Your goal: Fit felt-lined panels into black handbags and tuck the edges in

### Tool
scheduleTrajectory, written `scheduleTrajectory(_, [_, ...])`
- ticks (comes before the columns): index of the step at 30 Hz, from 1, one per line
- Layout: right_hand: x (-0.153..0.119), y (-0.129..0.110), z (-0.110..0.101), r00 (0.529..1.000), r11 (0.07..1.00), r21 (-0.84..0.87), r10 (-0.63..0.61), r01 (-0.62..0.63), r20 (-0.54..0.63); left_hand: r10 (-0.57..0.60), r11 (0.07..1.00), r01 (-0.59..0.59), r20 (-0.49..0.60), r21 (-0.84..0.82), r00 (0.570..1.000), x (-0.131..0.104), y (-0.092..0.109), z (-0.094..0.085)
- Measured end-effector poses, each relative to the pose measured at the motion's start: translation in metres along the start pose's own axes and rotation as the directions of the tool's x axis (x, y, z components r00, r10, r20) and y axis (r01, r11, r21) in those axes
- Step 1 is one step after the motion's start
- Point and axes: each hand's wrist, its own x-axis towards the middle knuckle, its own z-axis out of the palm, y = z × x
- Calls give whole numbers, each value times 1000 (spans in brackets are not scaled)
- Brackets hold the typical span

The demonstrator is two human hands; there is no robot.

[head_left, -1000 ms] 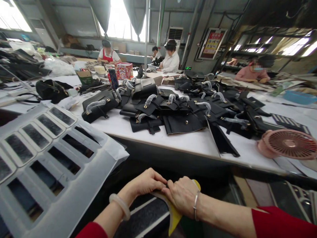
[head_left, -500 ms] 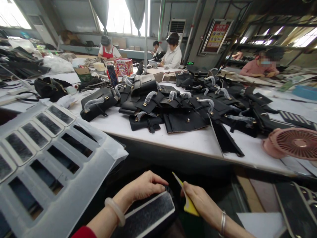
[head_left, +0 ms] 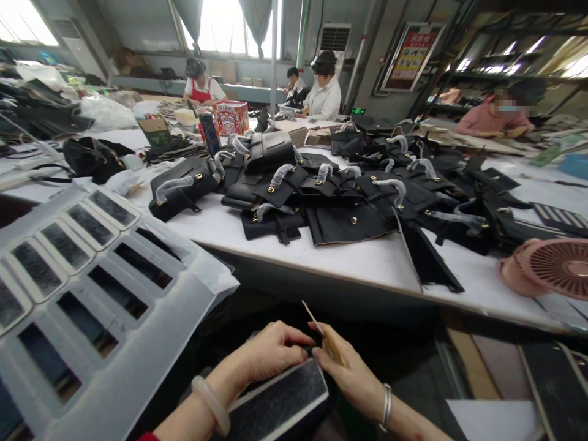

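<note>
My left hand (head_left: 271, 349) is closed at the far end of a black bag piece, thumb and fingers pinched on its edge. On the piece's upper face lies a dark rectangular panel (head_left: 280, 398) with a white border. My right hand (head_left: 344, 364) holds a yellow tool (head_left: 333, 346) whose thin, pointed end sticks up to the left; its exact kind is unclear. The right thumb and fingers meet the panel's far corner, close beside the left fingertips. What lies between the fingertips is hidden.
Left of me, a pale grey sheet (head_left: 151, 331) with rectangular openings holds several bordered dark panels (head_left: 62, 248). Black handbags (head_left: 275, 184) with wrapped handles crowd the white table (head_left: 220, 239). A pink fan (head_left: 551, 266) stands at its right edge. Several people sit farther back.
My right hand has moved left to the panel's far corner, beside the left fingers. The yellow tool has turned in it. My left hand stays almost in place.
</note>
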Motion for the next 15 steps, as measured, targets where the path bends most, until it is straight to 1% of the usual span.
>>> scheduleTrajectory(2, [-2, -3, 1, 999, 998, -56, -36, 38, 24, 14, 999, -13, -25, 37, 1000, 0, -1, 2])
scheduleTrajectory(5, [-1, -7, 2, 997, 987, -144, -66, 70, 31, 51, 995, -45, -65, 91, 997, 1, -1, 4])
scheduleTrajectory(7, [2, -7, 1, 997, 987, -146, -68, 73, 38, 73, 990, -63, -80, 128, 994, 1, 2, 5])
scheduleTrajectory(9, [5, -5, 1, 998, 995, -92, -38, 43, 55, 92, 984, -76, -99, 162, 991, -4, 7, 7])
scheduleTrajectory(12, [10, -3, 0, 995, 997, -43, 60, -57, 75, 129, 976, -94, -173, 194, 976, -20, 14, 5])
scheduleTrajectory(14, [14, -2, -1, 991, 991, -102, 98, -88, 95, 150, 980, -105, -274, 172, 950, -39, 13, -3])
scheduleTrajectory(15, [17, -1, -2, 990, 986, -147, 96, -80, 105, 154, 984, -112, -342, 141, 927, -52, 10, -8])
